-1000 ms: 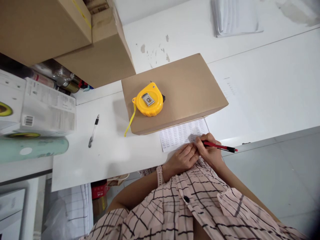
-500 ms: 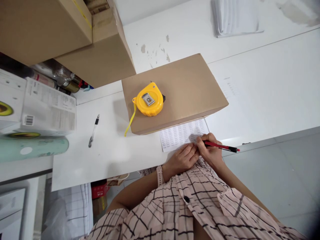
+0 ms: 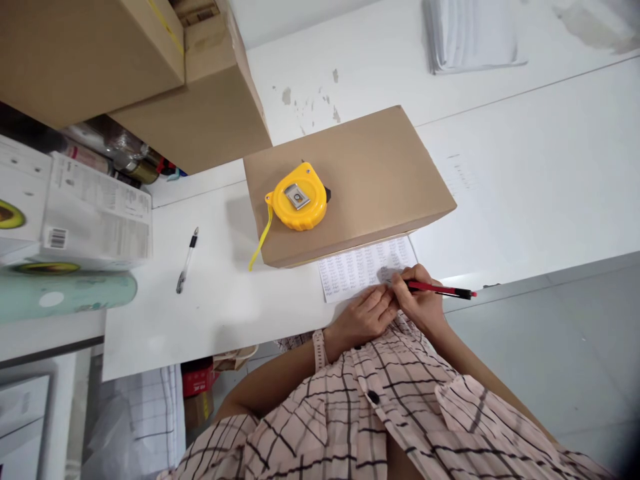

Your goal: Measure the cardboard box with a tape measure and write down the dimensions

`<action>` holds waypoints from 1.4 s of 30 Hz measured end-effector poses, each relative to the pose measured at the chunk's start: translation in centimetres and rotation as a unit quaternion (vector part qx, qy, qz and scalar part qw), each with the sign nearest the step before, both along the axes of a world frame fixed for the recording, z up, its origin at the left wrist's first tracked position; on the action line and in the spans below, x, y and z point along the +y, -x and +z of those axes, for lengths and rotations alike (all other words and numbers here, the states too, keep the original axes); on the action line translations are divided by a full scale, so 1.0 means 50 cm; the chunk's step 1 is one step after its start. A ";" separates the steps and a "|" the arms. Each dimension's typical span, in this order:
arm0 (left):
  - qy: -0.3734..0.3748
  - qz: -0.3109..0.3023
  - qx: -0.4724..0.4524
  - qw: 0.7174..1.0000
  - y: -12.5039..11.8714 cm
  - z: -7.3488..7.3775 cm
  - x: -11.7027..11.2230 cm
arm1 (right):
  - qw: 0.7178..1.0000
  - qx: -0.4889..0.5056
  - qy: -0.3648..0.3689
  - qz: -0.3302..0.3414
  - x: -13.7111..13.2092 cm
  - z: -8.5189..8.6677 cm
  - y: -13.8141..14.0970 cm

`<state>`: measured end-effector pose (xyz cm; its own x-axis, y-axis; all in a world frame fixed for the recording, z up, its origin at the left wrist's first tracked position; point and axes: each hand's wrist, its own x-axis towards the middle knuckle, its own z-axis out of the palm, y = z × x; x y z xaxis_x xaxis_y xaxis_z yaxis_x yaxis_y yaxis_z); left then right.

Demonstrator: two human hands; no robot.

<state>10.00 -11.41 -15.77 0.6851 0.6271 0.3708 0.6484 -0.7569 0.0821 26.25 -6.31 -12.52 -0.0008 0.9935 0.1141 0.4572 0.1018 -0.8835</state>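
My right hand [image 3: 421, 303] is closed around a red pen [image 3: 440, 290], its tip down on a printed sheet of paper [image 3: 360, 269] at the near edge of the white table [image 3: 225, 307]. My left hand [image 3: 364, 318], with a pale watch strap on the wrist, rests at the sheet's near edge. Its fingers are curled, hold nothing, and touch the right hand. The sheet is partly tucked under a flat brown cardboard box [image 3: 370, 173]. A yellow tape measure [image 3: 296, 198] lies on the box, its strap hanging over the edge.
A black-and-clear pen [image 3: 187, 261] lies on the table to the left. Further left are a white printed carton [image 3: 95, 217] and a pale green bottle [image 3: 65, 293]. Large cardboard boxes [image 3: 150, 80] stand at the back left. A stack of papers [image 3: 470, 33] lies far back.
The red pen's tail has shifted slightly as my right hand works on the sheet. Nothing else has moved.
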 end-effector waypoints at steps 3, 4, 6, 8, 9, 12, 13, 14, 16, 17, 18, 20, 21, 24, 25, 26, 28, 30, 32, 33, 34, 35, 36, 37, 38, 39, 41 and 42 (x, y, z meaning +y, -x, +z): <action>-0.023 0.007 -0.002 1.000 0.000 0.001 0.000 | 1.000 0.019 0.002 -0.013 0.000 0.004 0.002; -0.031 0.009 -0.004 0.999 0.000 0.002 0.000 | 1.000 0.015 0.004 -0.016 -0.001 0.005 0.002; -0.041 0.009 -0.005 0.999 0.000 0.004 0.001 | 1.000 -0.002 0.008 -0.018 -0.002 0.005 0.002; -0.042 0.012 0.003 0.999 -0.001 0.007 0.002 | 1.000 -0.015 0.008 -0.015 -0.002 0.004 0.001; -0.043 0.014 0.005 0.999 -0.001 0.008 0.002 | 1.000 -0.018 0.005 -0.015 -0.003 0.003 0.001; -0.050 0.018 -0.004 0.999 0.000 0.010 0.003 | 1.000 -0.020 -0.004 -0.010 -0.002 0.000 0.001; -0.051 0.018 -0.009 0.998 0.000 0.010 0.003 | 1.000 -0.018 -0.002 -0.009 -0.002 -0.001 0.002; -0.050 0.017 -0.012 0.999 0.000 0.010 0.003 | 1.000 -0.014 0.002 -0.008 -0.002 -0.001 0.002; -0.039 0.012 -0.011 0.999 0.000 0.010 0.003 | 1.000 -0.008 0.012 -0.009 -0.001 -0.001 0.002; -0.029 0.008 -0.007 1.000 0.000 0.010 0.003 | 1.000 -0.007 0.015 -0.013 -0.001 -0.001 0.002; -0.019 0.004 -0.001 1.000 0.000 0.010 0.003 | 1.000 -0.006 0.017 -0.017 -0.001 0.000 0.002; -0.014 0.002 0.009 1.000 0.001 0.011 0.003 | 1.000 -0.002 0.016 -0.019 -0.001 -0.001 0.002; -0.021 0.006 0.011 1.000 0.002 0.012 0.003 | 1.000 0.002 0.015 -0.019 -0.001 -0.001 0.002; -0.055 0.020 0.008 0.998 0.002 0.015 0.003 | 1.000 0.012 0.009 -0.021 0.000 -0.003 0.003; -0.063 0.023 0.003 0.998 0.002 0.016 0.003 | 1.000 0.012 0.009 -0.022 0.000 -0.003 0.003; -0.070 0.026 -0.005 0.997 0.001 0.017 0.003 | 1.000 0.009 0.009 -0.023 0.001 -0.003 0.003; -0.079 0.030 -0.018 0.996 0.000 0.017 0.003 | 1.000 0.000 0.009 -0.020 0.001 -0.001 0.004; -0.082 0.032 -0.022 0.996 -0.001 0.015 0.003 | 1.000 -0.009 0.008 -0.015 0.002 0.000 0.004; -0.074 0.029 -0.016 0.997 -0.001 0.011 0.002 | 1.000 -0.012 0.006 -0.013 0.002 0.001 0.003; -0.068 0.026 -0.011 0.997 -0.001 0.009 0.001 | 1.000 -0.013 0.006 -0.013 0.002 0.002 0.003; -0.060 0.023 -0.006 0.998 -0.001 0.007 0.001 | 1.000 -0.013 0.005 -0.014 0.002 0.003 0.003; -0.052 0.020 0.000 0.998 -0.001 0.005 0.001 | 1.000 -0.013 0.007 -0.014 0.003 0.003 0.003; -0.047 0.017 0.003 0.999 0.000 0.004 0.001 | 1.000 -0.012 0.008 -0.014 0.003 0.003 0.003; -0.045 0.017 0.004 0.999 0.000 0.003 0.001 | 1.000 -0.010 0.009 -0.014 0.003 0.003 0.003; -0.044 0.018 0.003 0.999 0.000 0.003 0.001 | 1.000 -0.008 0.010 -0.013 0.003 0.003 0.003; -0.042 0.019 0.001 0.999 0.000 0.004 0.001 | 1.000 -0.006 0.010 -0.013 0.003 0.003 0.003; -0.030 0.015 0.003 0.999 0.000 0.006 0.002 | 1.000 -0.003 0.010 -0.014 0.003 0.002 0.002; -0.021 0.011 0.005 1.000 0.000 0.007 0.002 | 1.000 -0.002 0.010 -0.015 0.002 0.001 0.002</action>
